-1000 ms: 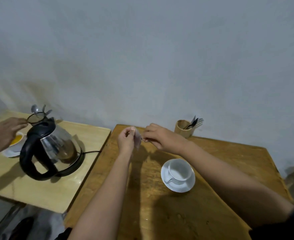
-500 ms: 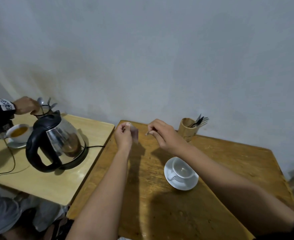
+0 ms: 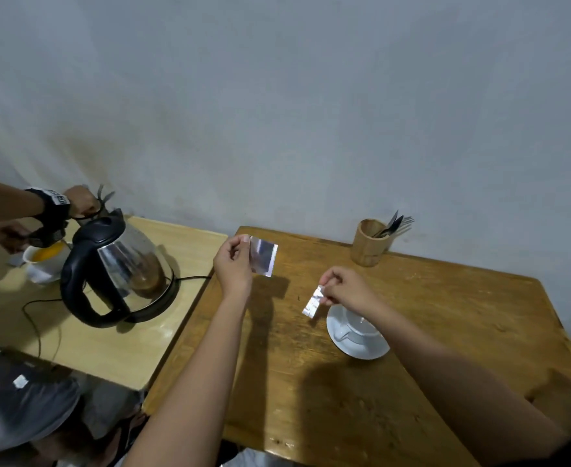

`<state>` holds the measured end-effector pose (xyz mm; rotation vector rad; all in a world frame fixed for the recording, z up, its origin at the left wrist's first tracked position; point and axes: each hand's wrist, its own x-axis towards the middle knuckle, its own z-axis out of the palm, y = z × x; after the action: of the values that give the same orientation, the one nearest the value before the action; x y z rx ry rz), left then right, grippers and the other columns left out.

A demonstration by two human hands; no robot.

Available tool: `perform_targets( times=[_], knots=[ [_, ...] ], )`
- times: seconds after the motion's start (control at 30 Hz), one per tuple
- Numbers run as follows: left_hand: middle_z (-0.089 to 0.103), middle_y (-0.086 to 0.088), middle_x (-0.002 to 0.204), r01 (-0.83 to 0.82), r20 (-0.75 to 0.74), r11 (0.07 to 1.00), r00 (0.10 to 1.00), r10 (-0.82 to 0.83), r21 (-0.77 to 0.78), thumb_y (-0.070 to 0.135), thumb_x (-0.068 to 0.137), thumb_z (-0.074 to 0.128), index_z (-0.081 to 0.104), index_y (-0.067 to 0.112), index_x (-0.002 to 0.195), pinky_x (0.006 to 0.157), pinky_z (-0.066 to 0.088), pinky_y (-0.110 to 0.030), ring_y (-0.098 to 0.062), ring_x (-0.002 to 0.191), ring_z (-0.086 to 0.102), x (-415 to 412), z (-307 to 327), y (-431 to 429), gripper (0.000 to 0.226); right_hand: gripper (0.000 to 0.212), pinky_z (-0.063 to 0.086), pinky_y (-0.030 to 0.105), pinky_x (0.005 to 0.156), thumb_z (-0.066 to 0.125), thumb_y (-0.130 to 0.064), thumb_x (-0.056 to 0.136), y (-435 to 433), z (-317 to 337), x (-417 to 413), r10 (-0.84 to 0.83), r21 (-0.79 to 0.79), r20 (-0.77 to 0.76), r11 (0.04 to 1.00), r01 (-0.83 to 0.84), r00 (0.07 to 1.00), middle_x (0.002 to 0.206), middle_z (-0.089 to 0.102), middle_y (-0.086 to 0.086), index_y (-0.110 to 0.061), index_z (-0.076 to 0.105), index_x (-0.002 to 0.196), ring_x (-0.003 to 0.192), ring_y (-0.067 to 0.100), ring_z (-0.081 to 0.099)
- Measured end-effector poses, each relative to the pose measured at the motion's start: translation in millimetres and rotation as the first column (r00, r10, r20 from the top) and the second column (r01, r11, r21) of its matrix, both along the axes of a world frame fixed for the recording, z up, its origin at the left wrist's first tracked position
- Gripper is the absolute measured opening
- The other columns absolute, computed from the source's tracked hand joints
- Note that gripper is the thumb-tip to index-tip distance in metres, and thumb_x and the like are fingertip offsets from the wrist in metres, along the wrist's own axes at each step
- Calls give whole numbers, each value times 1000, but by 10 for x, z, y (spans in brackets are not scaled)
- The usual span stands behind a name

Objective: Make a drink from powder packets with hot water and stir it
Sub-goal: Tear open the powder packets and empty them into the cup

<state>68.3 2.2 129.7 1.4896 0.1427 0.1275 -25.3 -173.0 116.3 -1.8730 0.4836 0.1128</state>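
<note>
With top strip torn off, left hand [image 3: 232, 268] pinches packet [image 3: 263, 257] upright so powder stays in, while right hand [image 3: 346, 290] pinches strip [image 3: 313, 302] beside cup [image 3: 358, 323] on bench [image 3: 445, 315].

A plain grey wall [image 3: 311, 106], faintly stained low down, backs two wooden tables. The darker table [image 3: 445, 315] stands just beside a paler one [image 3: 108, 345], both against it.
</note>
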Motion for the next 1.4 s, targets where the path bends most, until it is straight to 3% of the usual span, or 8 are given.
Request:
perform_targets(
  times=[0.2, 0.4, 0.47, 0.7, 1.07, 1.13, 1.27, 1.4],
  knots=[
    [63, -7, 92, -51, -76, 998, 996, 54, 40, 13, 90, 55, 64, 2, 100, 80, 48, -27, -16, 86, 57, -117, -219, 404, 18, 25, 45, 16, 43, 45, 10, 82, 511, -626, -40, 76, 7, -195, 997, -76, 978, 59, 59, 6, -11, 52, 70, 35, 2, 55],
    [59, 3, 76, -91, -76, 989, 992, 101, 119, 10, 90, 54, 64, -4, 101, 61, 47, -6, -6, 70, 54, -167, -440, 755, 19, 30, 53, 33, 74, 38, 2, 78, 859, -1041, 10, 88, -152, -279, 979, -135, 956, 62, 61, 4, -20, 50, 61, 76, 27, 67],
    [62, -4, 81, -90, -78, 985, 992, 103, 150, 11, 90, 54, 64, -3, 101, 63, 48, -10, -10, 73, 56, -185, -496, 831, 21, 30, 50, 33, 74, 40, 1, 79, 893, -1097, -6, 67, -213, -292, 968, -133, 954, 76, 63, 9, -21, 48, 60, 87, 29, 65],
    [64, -8, 89, -29, -141, 988, 989, 51, 150, 12, 90, 55, 65, -2, 100, 78, 49, -31, -17, 82, 58, -204, -557, 809, 20, 20, 39, 31, 68, 38, 4, 82, 907, -1145, -14, 68, -335, -297, 926, -171, 952, 91, 62, 22, -7, 54, 77, 79, 25, 50],
    [61, 8, 85, 96, -172, 990, 982, -77, 107, 17, 89, 56, 65, 8, 103, 69, 44, -15, -1, 81, 55, -233, -403, 530, 19, 13, 39, 29, 63, 45, -1, 82, 833, -1019, -44, 81, -378, -304, 905, -198, 949, 83, 56, 10, -11, 52, 78, 74, 22, 51],
    [60, 10, 86, 121, -175, 988, 979, -103, 98, 18, 89, 56, 65, 9, 104, 68, 43, -16, -2, 83, 54, -248, -353, 440, 19, 10, 50, 33, 68, 48, -8, 87, 781, -935, -42, 26, -305, -197, 948, -86, 980, 79, 59, 8, -13, 55, 81, 72, 24, 57],
    [60, 8, 88, 189, -164, 980, 970, -177, 62, 18, 89, 55, 63, 9, 105, 66, 41, -16, -3, 83, 54, -290, -209, 161, 20, 20, 55, 38, 74, 55, -33, 91, 626, -563, -90, -69, 164, 62, 985, 58, 996, 86, 65, 7, -15, 58, 98, 75, 19, 65],
    [61, 2, 86, 258, -80, 965, 964, -253, 49, 15, 90, 55, 64, 3, 105, 64, 45, -10, -6, 79, 54, -361, -46, -248, 21, 31, 56, 37, 79, 63, -34, 86, 404, -279, -201, -150, 258, 186, 961, 99, 971, 107, 63, 5, -18, 55, 111, 94, 20, 67]
  ],
)
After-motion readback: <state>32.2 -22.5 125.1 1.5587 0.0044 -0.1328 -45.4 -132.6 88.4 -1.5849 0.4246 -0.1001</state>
